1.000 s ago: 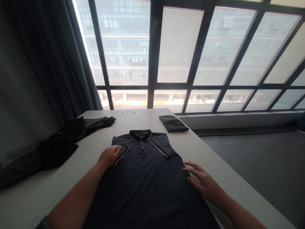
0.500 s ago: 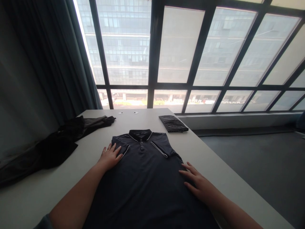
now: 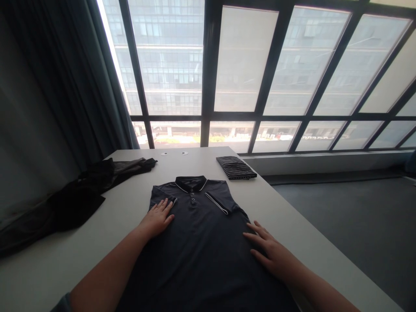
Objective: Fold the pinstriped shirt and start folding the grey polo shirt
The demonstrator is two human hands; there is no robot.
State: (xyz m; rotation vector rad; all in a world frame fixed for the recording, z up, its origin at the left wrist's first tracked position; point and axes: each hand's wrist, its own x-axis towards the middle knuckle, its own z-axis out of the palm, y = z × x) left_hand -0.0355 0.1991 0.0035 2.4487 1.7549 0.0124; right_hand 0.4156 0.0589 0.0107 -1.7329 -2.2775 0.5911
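A dark navy polo shirt lies front up on the white table, its black collar with white piping pointing away from me. Both short sleeves are folded inward over the chest. My left hand rests flat on the left sleeve and the shirt's side, fingers stretched out. On the other side, my right hand lies on the shirt's right edge with its fingers spread. Neither hand grips the cloth. The lower hem runs out of view at the bottom.
A folded black-and-white striped garment lies near the table's far right edge. Dark clothes are heaped along the left side, beside a dark curtain. Two round white fittings sit at the far end, below large windows.
My left hand has slid a little to the right, further onto the shirt and over the left sleeve's cuff. My right hand has hardly moved.
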